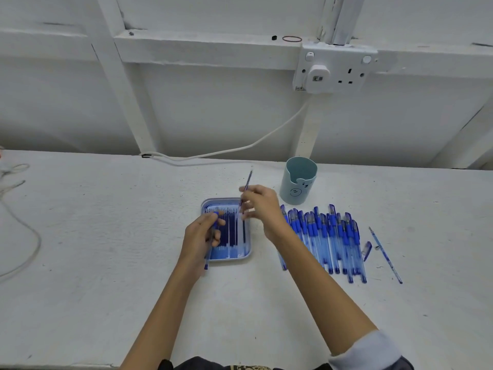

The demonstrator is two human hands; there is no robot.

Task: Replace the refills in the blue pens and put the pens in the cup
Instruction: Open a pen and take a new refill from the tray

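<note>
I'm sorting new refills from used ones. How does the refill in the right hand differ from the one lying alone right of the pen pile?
The held refill is pinched by the right hand and tilts up over the tray; the loose refill lies flat on the table, untouched. The held refill looks dark blue; the loose refill looks paler. Both are thin blue rods.

Workshop: white-painted bench (106, 236), wall socket (336, 68).

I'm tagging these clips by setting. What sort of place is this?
Probably a workshop-style workbench: rough white-painted table, wall socket on bare painted framing, blue pens laid out in a batch.
</note>
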